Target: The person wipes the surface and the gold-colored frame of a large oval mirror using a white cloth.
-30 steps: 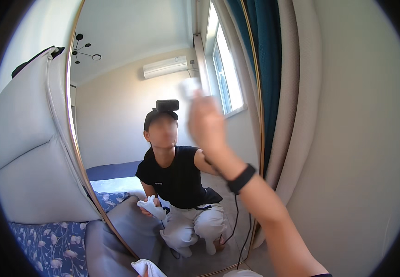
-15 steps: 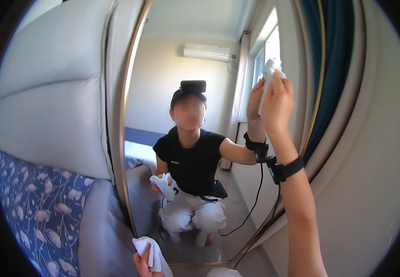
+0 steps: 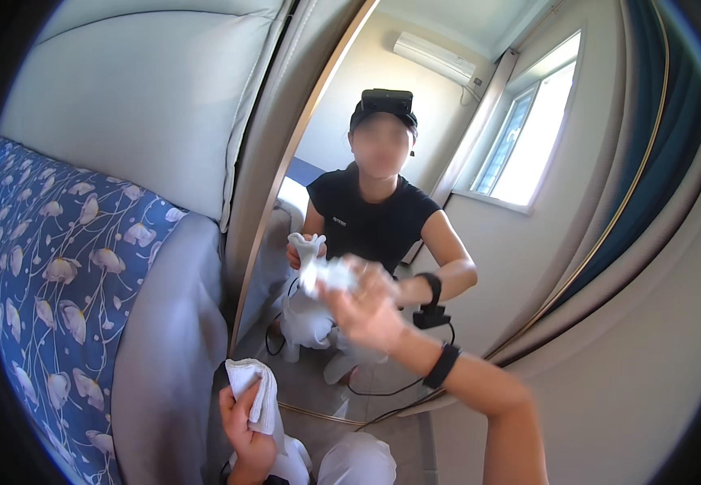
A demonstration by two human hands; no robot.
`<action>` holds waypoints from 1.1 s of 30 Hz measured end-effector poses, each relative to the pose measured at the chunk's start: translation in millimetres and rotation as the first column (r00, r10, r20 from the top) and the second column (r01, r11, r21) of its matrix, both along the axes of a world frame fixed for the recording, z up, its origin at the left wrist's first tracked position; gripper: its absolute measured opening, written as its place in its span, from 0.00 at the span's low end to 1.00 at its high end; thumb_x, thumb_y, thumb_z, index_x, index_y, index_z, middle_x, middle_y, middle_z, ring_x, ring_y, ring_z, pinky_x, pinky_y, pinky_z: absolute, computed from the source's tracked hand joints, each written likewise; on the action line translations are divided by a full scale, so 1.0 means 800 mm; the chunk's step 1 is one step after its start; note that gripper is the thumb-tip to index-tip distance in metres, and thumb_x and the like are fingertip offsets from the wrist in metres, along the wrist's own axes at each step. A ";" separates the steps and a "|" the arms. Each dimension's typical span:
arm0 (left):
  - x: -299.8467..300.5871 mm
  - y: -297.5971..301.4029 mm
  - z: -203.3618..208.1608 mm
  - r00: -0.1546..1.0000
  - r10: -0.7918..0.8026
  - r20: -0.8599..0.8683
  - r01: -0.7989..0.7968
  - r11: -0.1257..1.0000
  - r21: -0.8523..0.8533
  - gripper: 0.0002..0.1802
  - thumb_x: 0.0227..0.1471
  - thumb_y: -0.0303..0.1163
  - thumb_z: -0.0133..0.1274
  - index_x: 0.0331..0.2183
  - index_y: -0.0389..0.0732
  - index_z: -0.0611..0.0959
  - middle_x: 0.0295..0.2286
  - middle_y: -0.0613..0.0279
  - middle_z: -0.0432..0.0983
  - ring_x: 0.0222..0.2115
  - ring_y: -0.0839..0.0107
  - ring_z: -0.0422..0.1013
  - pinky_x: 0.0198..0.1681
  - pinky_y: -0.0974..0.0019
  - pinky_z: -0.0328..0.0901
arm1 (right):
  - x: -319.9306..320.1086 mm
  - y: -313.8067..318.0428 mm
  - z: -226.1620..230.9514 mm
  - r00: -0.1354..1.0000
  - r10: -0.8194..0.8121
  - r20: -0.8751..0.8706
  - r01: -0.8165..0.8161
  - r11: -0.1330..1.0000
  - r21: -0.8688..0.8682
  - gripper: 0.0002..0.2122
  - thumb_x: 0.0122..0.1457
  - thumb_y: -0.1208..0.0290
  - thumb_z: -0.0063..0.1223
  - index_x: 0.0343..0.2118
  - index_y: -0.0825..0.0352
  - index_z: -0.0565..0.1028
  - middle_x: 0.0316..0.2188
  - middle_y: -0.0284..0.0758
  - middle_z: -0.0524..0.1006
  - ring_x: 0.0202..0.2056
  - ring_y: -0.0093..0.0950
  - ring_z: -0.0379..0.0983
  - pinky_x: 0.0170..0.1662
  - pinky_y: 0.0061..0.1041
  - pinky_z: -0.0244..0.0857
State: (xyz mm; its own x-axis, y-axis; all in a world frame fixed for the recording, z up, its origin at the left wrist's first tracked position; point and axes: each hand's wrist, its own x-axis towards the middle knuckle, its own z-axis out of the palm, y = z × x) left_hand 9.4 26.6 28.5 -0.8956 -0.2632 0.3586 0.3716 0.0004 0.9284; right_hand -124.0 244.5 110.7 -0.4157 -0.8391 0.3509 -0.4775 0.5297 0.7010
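Note:
A tall mirror with a thin gold frame stands in front of me. Close to its glass is my right hand, smeared by motion, with a crumpled white tissue or thin cloth at its fingers. The wrist wears a black band. Low at the front left, my left hand grips a folded white cloth, its fingers closed round the lower part. The mirror reflects both hands, the white pieces and my crouched body, so the right hand and its reflection partly overlap.
To the left are a grey padded headboard and a bed with blue floral bedding. Its grey padded side is next to the mirror. A pale wall stands at the right. My knee in white trousers shows below.
My right hand has swept down and left across the mirror with the white piece. The left hand with its cloth sits slightly higher in view. The whole view has tilted and shifted.

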 end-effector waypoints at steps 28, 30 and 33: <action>0.005 -0.043 -0.003 0.997 0.076 -0.020 -0.074 0.994 0.086 0.17 0.41 0.18 0.54 0.39 0.34 0.79 0.37 0.52 0.68 0.37 0.62 0.68 0.44 0.67 0.62 | -0.085 -0.110 0.138 0.984 -0.106 -0.146 0.035 0.907 -0.420 0.26 0.42 0.81 0.48 0.50 0.74 0.65 0.38 0.43 0.67 0.30 0.40 0.69 0.32 0.37 0.64; 0.006 -0.045 -0.004 0.996 0.084 -0.010 -0.083 0.994 0.076 0.18 0.41 0.18 0.54 0.39 0.34 0.79 0.37 0.53 0.68 0.38 0.62 0.68 0.44 0.67 0.61 | -0.069 -0.111 0.069 0.991 -0.079 -0.107 0.046 0.958 -0.281 0.26 0.43 0.79 0.47 0.50 0.77 0.65 0.39 0.42 0.67 0.34 0.39 0.66 0.39 0.38 0.62; 0.006 -0.047 0.000 0.996 0.081 -0.034 -0.077 0.993 0.090 0.18 0.41 0.18 0.54 0.40 0.34 0.79 0.37 0.53 0.69 0.38 0.63 0.68 0.44 0.67 0.61 | -0.042 -0.100 -0.037 1.000 -0.011 -0.004 0.011 0.990 -0.143 0.25 0.45 0.76 0.49 0.50 0.77 0.66 0.37 0.38 0.66 0.35 0.33 0.68 0.38 0.31 0.66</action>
